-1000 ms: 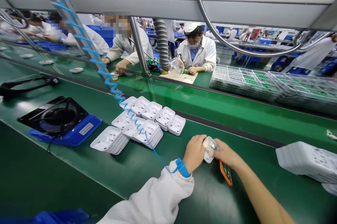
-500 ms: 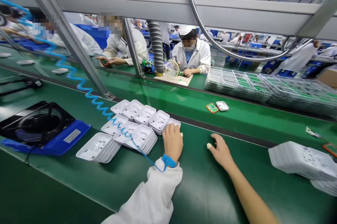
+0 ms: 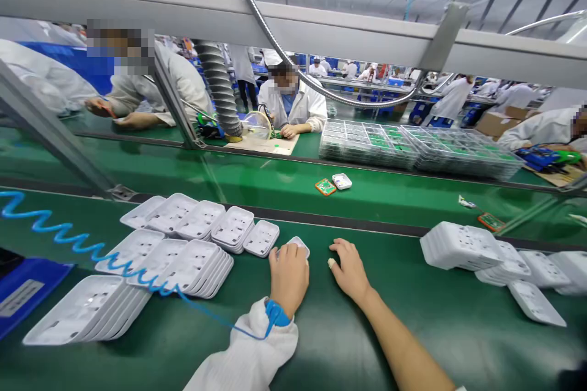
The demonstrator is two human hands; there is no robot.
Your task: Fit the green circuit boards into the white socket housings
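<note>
My left hand (image 3: 290,281), with a blue wrist strap, is closed on a small white plastic housing shell (image 3: 299,244); its fingers cover most of the shell. Just to its left lies a single matching shell (image 3: 261,238), then a short stack of shells (image 3: 232,227). Larger stacks of these rounded shells (image 3: 202,262) fan out further left. My right hand (image 3: 351,271) is to the right of the held shell, apart from it and bare of any object. Its fingers are slightly bent, the thumb spread away. Pale finger covers show on the thumb.
More white shells (image 3: 463,244) are piled at right. On the green strip beyond lie an orange-edged circuit board (image 3: 325,186) and a white shell (image 3: 342,181). Clear trays (image 3: 367,143) stand behind, near a co-worker (image 3: 293,100). A blue coiled cord (image 3: 92,250) crosses the left stacks.
My left hand has drawn a shell rightward, away from the row's end, leaving another shell there. My right hand stays open nearby. The view has swung right, showing more shells at right.
</note>
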